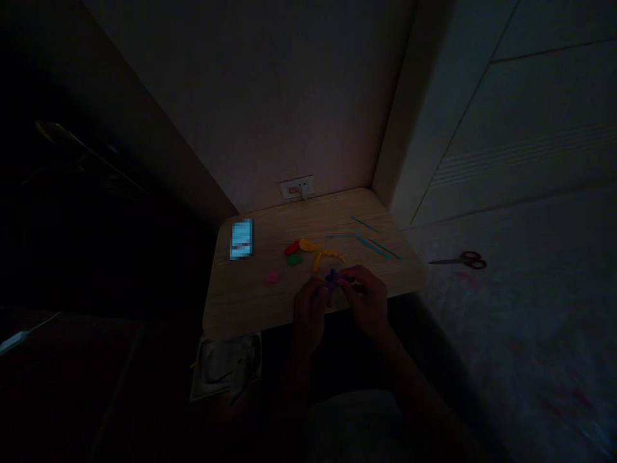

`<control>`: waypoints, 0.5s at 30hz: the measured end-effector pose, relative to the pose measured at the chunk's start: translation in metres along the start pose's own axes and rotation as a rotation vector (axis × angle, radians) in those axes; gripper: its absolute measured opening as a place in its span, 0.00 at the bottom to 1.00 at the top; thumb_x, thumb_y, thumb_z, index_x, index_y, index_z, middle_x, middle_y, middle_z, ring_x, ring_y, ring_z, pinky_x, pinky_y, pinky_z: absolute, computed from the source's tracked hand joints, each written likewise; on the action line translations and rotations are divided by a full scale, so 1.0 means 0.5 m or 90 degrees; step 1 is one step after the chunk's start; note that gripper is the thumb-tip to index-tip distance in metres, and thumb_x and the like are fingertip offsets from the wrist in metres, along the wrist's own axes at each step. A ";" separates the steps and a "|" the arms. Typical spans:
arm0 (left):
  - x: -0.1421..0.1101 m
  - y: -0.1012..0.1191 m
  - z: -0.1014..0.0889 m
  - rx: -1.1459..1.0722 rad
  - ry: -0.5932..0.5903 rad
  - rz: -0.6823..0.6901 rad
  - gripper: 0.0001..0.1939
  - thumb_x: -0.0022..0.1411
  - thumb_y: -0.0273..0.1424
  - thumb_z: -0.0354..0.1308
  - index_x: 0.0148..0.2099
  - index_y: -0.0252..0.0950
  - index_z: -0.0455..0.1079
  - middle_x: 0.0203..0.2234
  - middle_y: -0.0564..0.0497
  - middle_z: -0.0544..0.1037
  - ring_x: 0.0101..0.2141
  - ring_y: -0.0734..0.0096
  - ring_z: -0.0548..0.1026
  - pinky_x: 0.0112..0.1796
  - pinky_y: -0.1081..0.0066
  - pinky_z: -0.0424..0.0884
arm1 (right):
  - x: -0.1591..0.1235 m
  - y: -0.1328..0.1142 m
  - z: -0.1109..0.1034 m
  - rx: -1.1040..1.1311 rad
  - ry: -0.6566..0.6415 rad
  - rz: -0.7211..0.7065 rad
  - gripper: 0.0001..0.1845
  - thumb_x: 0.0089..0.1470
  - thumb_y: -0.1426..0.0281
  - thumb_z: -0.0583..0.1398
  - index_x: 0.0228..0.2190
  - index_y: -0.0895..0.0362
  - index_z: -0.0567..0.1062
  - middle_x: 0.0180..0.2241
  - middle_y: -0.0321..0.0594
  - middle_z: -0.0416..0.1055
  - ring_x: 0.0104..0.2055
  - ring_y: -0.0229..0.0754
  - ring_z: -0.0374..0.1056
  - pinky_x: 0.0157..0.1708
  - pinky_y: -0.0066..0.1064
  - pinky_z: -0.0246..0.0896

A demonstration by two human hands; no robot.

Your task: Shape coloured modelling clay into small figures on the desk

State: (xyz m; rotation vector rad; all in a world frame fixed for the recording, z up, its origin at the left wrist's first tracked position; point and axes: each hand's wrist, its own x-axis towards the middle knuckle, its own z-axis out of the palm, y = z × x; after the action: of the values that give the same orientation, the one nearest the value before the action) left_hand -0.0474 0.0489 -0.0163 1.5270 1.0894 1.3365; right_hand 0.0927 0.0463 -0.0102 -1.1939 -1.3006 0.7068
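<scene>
Between my two hands, over the near edge of a small wooden table [260,299], is a purple piece of modelling clay [331,280]. My left hand [310,310] pinches its left side, and the fingers of my right hand [365,297] close on its right side. Just beyond my hands lie a bent orange-yellow clay strip [330,254] and a yellow lump [308,245]. A red clay lump [292,248] touches the yellow one, with a green lump [294,259] below it. Closer to me on the left sits a pink lump [272,277]. The room is dim, so fine detail is lost.
Several thin blue modelling tools [373,245] lie at the table's right. A lit, blurred screen [241,239] is at its left. Scissors [463,260] rest on the pale surface to the right. A wall socket [296,188] holds a plug. A tray [226,363] stands below left.
</scene>
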 end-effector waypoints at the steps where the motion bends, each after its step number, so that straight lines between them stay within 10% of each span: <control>1: -0.002 -0.003 0.000 0.003 0.001 0.000 0.22 0.72 0.44 0.54 0.28 0.38 0.67 0.23 0.54 0.68 0.27 0.71 0.68 0.32 0.69 0.63 | 0.002 0.002 -0.002 0.004 0.030 0.016 0.06 0.61 0.65 0.64 0.33 0.53 0.80 0.35 0.41 0.77 0.37 0.44 0.73 0.30 0.30 0.67; 7: -0.009 -0.038 -0.031 -0.027 0.128 -0.055 0.23 0.70 0.49 0.54 0.30 0.38 0.69 0.21 0.54 0.69 0.25 0.71 0.68 0.30 0.70 0.65 | 0.037 0.031 -0.054 0.042 0.272 0.088 0.12 0.61 0.58 0.62 0.34 0.54 0.75 0.21 0.30 0.64 0.22 0.37 0.60 0.22 0.28 0.57; 15: 0.005 -0.080 -0.080 0.235 0.163 0.046 0.07 0.64 0.30 0.57 0.44 0.38 0.74 0.38 0.47 0.78 0.41 0.61 0.77 0.45 0.62 0.74 | 0.040 0.028 -0.059 0.102 0.176 0.118 0.12 0.60 0.60 0.63 0.40 0.54 0.79 0.25 0.33 0.70 0.24 0.37 0.64 0.23 0.29 0.61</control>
State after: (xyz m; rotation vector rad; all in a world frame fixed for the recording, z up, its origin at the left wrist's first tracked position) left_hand -0.0908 0.0644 -0.0495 1.7019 1.5217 1.4680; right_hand 0.1280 0.0612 -0.0120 -1.2416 -0.8967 0.7354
